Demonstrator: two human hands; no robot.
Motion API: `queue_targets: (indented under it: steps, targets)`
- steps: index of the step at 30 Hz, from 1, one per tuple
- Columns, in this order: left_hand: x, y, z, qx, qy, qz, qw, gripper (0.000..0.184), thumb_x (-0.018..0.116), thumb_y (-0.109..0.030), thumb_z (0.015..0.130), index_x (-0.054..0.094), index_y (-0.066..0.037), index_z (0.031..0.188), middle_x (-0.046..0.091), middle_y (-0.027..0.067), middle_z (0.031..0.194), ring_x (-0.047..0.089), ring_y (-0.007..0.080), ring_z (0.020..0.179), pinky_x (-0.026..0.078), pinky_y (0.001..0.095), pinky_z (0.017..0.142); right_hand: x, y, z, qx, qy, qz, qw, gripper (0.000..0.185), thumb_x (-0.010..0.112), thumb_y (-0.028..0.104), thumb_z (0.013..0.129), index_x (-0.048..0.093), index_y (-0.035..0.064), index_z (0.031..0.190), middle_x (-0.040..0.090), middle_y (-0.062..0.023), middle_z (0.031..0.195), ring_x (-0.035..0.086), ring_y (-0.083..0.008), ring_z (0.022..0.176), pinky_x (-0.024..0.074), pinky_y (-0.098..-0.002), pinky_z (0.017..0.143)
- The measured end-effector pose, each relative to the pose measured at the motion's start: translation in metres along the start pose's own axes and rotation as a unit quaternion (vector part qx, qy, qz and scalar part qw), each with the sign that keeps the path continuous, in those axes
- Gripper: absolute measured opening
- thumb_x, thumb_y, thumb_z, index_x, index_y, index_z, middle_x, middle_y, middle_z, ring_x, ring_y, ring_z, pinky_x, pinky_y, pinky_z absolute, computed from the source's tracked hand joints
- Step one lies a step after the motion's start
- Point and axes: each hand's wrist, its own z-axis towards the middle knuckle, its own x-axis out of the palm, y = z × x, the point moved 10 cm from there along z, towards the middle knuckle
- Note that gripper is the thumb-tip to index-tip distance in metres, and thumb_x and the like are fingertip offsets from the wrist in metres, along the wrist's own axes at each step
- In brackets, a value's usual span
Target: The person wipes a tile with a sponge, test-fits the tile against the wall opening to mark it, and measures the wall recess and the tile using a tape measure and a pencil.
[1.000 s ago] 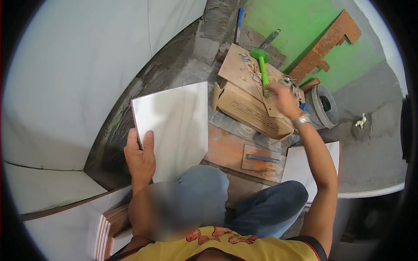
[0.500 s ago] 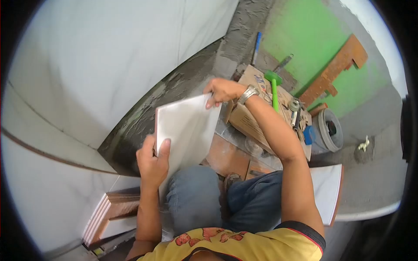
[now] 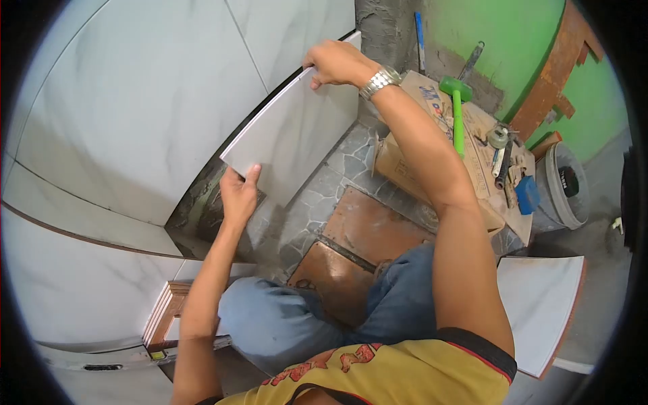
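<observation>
a person's left hand grips the near end of a pale tile, thumb on the face and fingers tucked behind, to the left of a cardboard box. farther along, the right hand closes over the top edge, fingers bent around it.

the slab looks stiff and fairly heavy for its thinness, likely brittle at the corners and slick across its smooth face; a hold near each end of the edge, as here, appears the surest.

long and flat, the tile stands on edge, tilted, close beside the wall left of the box. its face is white to light grey, softly shaded, with a thin, straight top edge.

a second tile, grey-veined with a reddish-brown side, lies nearer the person than the box, to its right. beyond, a green mallet rests atop the box, and a bucket sits to its right.
</observation>
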Motion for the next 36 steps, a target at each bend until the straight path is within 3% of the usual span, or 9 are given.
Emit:
queue_targets:
  steps: [1, 4, 6, 10, 13, 28, 36]
  targets:
    - [0.009, 0.009, 0.007, -0.032, 0.018, 0.011, 0.999, 0.024, 0.068, -0.011, 0.095, 0.064, 0.006, 0.112, 0.071, 0.0115, 0.104, 0.063, 0.0166, 0.095, 0.049, 0.0318, 0.088, 0.007, -0.008, 0.002, 0.023, 0.037, -0.031, 0.999, 0.033, 0.084, 0.019, 0.069, 0.075, 0.0073, 0.098, 0.071, -0.0158, 0.081, 0.068, -0.0366, 0.083, 0.0526, -0.0452, 0.072]
    - [0.027, 0.048, 0.034, -0.086, 0.032, 0.058, 0.994, 0.021, 0.071, -0.01, 0.092, 0.068, 0.006, 0.105, 0.074, 0.0122, 0.097, 0.066, 0.0169, 0.088, 0.05, 0.0326, 0.083, 0.01, -0.029, -0.001, -0.015, -0.034, -0.02, 0.999, 0.034, 0.084, 0.018, 0.069, 0.075, 0.0075, 0.1, 0.072, -0.0168, 0.087, 0.069, -0.0373, 0.087, 0.0535, -0.0458, 0.076]
    - [0.046, 0.051, 0.042, -0.103, 0.01, 0.068, 0.992, 0.022, 0.071, -0.011, 0.091, 0.069, 0.006, 0.104, 0.075, 0.0124, 0.097, 0.066, 0.0174, 0.087, 0.05, 0.0331, 0.082, 0.023, -0.055, -0.001, 0.025, -0.028, -0.008, 0.999, 0.035, 0.084, 0.018, 0.069, 0.075, 0.0081, 0.102, 0.073, -0.017, 0.09, 0.069, -0.0374, 0.09, 0.0542, -0.0459, 0.078]
    - [0.075, 0.076, 0.062, -0.078, -0.014, 0.077, 0.994, 0.023, 0.074, -0.013, 0.089, 0.069, 0.004, 0.104, 0.076, 0.0131, 0.097, 0.068, 0.0187, 0.087, 0.051, 0.0336, 0.082, 0.042, -0.099, -0.003, 0.077, -0.056, 0.018, 0.995, 0.04, 0.083, 0.015, 0.07, 0.075, 0.0092, 0.109, 0.073, -0.0185, 0.103, 0.072, -0.0338, 0.09, 0.0563, -0.0442, 0.079]
    - [0.088, 0.082, 0.063, -0.059, -0.037, 0.133, 0.989, 0.024, 0.074, -0.013, 0.089, 0.07, 0.002, 0.107, 0.076, 0.0156, 0.099, 0.07, 0.02, 0.088, 0.052, 0.0334, 0.083, 0.06, -0.121, 0.0, 0.094, -0.039, 0.041, 0.994, 0.042, 0.083, 0.014, 0.07, 0.075, 0.0096, 0.11, 0.074, -0.0175, 0.103, 0.072, -0.0333, 0.094, 0.0564, -0.0443, 0.081]
    - [0.105, 0.109, 0.096, -0.051, -0.071, 0.113, 0.99, 0.028, 0.074, -0.013, 0.085, 0.071, 0.002, 0.108, 0.074, 0.0218, 0.101, 0.073, 0.032, 0.096, 0.052, 0.0389, 0.086, 0.093, -0.161, 0.031, 0.107, -0.091, 0.048, 0.989, 0.041, 0.079, 0.007, 0.07, 0.074, 0.0135, 0.11, 0.073, -0.0145, 0.108, 0.069, -0.0337, 0.104, 0.056, -0.0439, 0.089]
    - [0.113, 0.116, 0.109, -0.068, -0.061, 0.069, 0.993, 0.028, 0.074, -0.014, 0.087, 0.071, 0.002, 0.11, 0.076, 0.0168, 0.102, 0.072, 0.0257, 0.093, 0.052, 0.0372, 0.086, 0.103, -0.171, 0.04, 0.107, -0.141, 0.058, 0.982, 0.034, 0.069, 0.0, 0.072, 0.074, 0.0113, 0.104, 0.069, -0.0131, 0.114, 0.065, -0.033, 0.11, 0.0541, -0.0432, 0.092]
